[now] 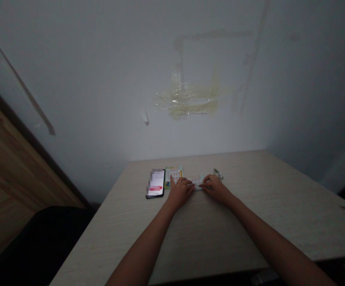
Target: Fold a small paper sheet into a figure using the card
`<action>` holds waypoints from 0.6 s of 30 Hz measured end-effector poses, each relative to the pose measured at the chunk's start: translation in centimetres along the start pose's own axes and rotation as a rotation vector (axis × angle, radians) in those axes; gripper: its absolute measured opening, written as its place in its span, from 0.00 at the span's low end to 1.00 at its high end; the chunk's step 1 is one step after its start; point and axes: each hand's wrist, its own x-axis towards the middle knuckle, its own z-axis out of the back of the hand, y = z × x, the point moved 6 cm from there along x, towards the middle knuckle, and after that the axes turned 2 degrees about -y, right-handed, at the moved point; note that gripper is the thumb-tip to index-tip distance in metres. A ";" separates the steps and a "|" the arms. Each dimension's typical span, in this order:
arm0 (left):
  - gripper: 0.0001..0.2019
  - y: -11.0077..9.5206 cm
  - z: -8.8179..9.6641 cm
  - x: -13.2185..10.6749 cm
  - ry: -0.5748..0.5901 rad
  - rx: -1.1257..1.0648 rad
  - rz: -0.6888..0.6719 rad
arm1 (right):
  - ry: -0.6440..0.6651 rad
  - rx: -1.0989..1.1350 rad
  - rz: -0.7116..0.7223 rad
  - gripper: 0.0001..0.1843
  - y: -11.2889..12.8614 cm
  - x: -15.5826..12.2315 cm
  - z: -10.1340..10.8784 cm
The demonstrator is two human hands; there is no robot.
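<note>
Both my hands rest on a pale wooden table [249,222] near its far edge. My left hand [180,191] and my right hand [215,187] press their curled fingertips on the two ends of a small white paper strip with red print [196,181]. A green and white printed packet [174,174] lies just behind my left hand. Another small printed packet [218,173] lies behind my right hand. A black phone [156,183] with a lit screen lies flat to the left of my left hand.
A white wall [101,79] rises directly behind the table, with old yellowed tape [187,101] stuck on it. A wooden panel [8,167] stands at the left. Something dark [41,242] sits below the table's left edge.
</note>
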 end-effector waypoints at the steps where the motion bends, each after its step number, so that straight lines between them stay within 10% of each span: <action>1: 0.13 -0.1 0.0 0.0 0.006 -0.010 -0.008 | 0.003 -0.007 -0.005 0.11 0.0 0.0 0.1; 18: 0.14 -0.1 -0.8 -0.5 0.044 -0.034 -0.017 | 0.029 -0.163 -0.022 0.13 0.4 0.1 1.0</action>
